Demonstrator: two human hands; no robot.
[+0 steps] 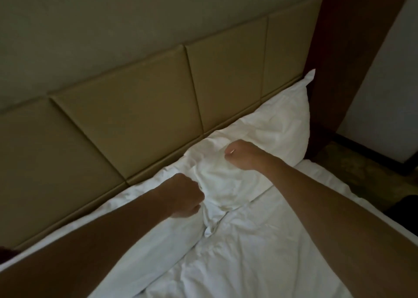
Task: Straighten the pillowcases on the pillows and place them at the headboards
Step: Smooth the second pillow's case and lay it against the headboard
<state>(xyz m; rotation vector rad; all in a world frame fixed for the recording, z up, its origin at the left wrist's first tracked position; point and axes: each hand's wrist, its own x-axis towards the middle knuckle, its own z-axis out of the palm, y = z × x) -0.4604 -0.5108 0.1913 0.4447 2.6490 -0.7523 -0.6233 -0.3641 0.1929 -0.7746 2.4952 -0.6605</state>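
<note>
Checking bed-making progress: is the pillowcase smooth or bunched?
Bunched at one end: the pillowcase creases where the left hand and right hand grip it; its far end looks smoother.

Head camera looks down, close, toward the headboard [126, 107].

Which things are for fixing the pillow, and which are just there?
For the job: pillow, headboard, left hand and right hand, both gripping the pillow's cover.
Just there: bed sheet, wooden panel, floor.
</note>
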